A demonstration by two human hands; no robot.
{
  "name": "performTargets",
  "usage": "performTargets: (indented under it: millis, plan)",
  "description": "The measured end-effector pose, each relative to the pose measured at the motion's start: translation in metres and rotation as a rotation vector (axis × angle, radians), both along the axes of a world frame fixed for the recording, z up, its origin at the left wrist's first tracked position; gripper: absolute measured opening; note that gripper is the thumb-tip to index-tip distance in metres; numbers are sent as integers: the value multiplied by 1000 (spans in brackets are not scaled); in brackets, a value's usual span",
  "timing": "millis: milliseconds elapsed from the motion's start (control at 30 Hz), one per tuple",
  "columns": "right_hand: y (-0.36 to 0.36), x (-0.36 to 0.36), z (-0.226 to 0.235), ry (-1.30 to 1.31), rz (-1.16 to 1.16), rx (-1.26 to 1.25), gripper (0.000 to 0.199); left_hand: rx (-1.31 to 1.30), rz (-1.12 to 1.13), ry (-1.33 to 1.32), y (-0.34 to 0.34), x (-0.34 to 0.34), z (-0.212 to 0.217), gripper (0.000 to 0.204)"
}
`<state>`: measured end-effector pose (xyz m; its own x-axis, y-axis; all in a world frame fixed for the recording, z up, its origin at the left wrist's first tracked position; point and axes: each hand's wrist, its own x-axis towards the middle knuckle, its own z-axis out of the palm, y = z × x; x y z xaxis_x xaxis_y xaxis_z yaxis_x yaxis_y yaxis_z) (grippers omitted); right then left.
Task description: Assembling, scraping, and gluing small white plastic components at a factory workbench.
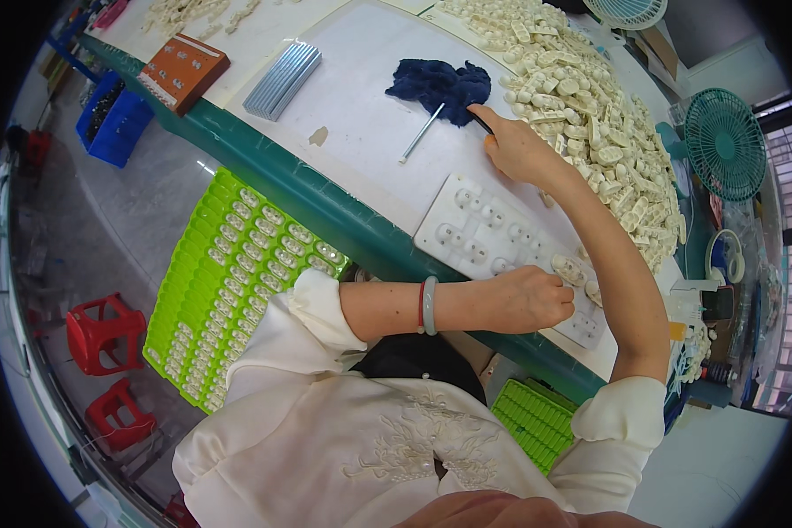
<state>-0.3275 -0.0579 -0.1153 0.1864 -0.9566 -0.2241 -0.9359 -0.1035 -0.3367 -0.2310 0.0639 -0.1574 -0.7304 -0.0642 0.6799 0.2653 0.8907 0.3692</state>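
My left hand [537, 300], with a pale bangle and a red band at the wrist, is closed over the white tray [433, 231]. Its fingers are curled under, so whatever they hold is hidden. Small white oval parts [493, 216] sit in the tray's hollows, and one larger cream piece [569, 269] is right by the left fingertips. Farther off, my right hand [521, 148] grips a slim black-and-orange tool [482, 123] beside a crumpled dark blue cloth [440, 84]. A thin metal rod [422, 134] lies against the cloth's near edge.
A heap of cream plastic parts [590, 123] covers the table's right side. Toward the far left are a stack of silvery bars [282, 81] and an orange-brown block [185, 72]. A lime green tray [189, 290] with rows of parts stands left of me; red stools [106, 333] are beyond.
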Motion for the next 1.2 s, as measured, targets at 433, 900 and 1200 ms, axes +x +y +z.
performTargets:
  millis: [433, 900, 1200]
  plan:
    - [-1, 11, 54, 100, -30, 438, 68, -5, -13, -19, -1, 4, 3, 4]
    - [210, -69, 115, -866, -454, 299, 53, -12, -76, -90, -6, -2, 9, 17]
    - [439, -144, 53, 192, -1236, -209, 28, -47, -30, -191, -2, 5, 37, 17]
